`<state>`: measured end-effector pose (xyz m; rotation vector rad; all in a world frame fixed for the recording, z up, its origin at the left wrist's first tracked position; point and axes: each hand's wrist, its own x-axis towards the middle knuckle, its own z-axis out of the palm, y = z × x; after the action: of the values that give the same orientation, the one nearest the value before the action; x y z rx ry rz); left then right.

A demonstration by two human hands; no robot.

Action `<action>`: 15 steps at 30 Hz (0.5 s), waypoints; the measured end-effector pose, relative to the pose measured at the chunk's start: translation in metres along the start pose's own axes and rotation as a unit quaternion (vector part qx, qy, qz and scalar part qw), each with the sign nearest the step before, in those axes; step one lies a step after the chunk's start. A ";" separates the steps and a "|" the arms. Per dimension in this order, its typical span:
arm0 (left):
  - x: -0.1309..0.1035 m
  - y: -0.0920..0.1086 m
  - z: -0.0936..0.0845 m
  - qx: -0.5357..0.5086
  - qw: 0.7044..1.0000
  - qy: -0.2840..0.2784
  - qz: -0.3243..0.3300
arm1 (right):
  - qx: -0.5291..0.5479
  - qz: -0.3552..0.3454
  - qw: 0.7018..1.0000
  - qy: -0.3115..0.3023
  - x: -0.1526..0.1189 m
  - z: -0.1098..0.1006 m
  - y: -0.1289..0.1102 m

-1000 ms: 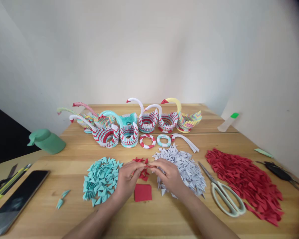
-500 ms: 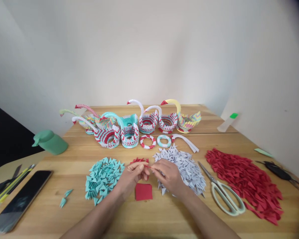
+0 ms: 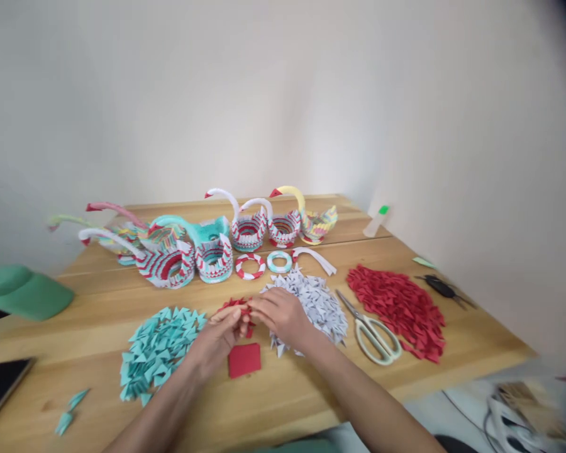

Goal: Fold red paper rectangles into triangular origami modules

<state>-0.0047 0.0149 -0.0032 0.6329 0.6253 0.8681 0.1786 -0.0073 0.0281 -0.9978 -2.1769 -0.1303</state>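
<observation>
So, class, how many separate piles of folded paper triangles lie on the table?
3: a teal pile at left, a white pile behind the right hand, and a red pile at right, past the scissors.

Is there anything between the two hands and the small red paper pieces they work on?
No, nothing visible. The left hand and the right hand meet directly at the small red paper pieces, fingertips touching them. The red paper square lies nearer the person, the teal pile and white pile lie to the sides.
</observation>
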 end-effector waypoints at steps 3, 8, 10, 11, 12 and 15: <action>0.002 0.000 -0.004 0.023 1.000 0.000 0.013 | -0.051 0.001 0.997 -0.050 0.002 -0.028 -0.005; -0.002 0.004 -0.001 0.018 1.000 0.013 -0.001 | -0.116 0.189 0.972 -0.071 -0.047 -0.088 0.003; -0.005 0.007 0.003 0.003 1.000 0.007 -0.004 | -0.188 0.284 0.938 -0.067 -0.088 -0.104 0.015; -0.006 0.008 0.005 -0.006 1.000 0.005 -0.005 | -0.222 0.321 0.918 -0.065 -0.110 -0.110 0.022; -0.007 0.009 0.006 -0.015 1.000 0.005 -0.007 | -0.248 0.354 0.900 -0.058 -0.131 -0.114 0.029; -0.007 0.011 0.010 -0.039 0.999 0.016 -0.013 | -0.251 0.394 0.879 -0.094 -0.182 -0.118 0.044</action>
<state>-0.0064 0.0122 0.0123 0.5406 0.6239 0.8745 0.3564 -0.1324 -0.0136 -2.1962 -1.7470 -0.2223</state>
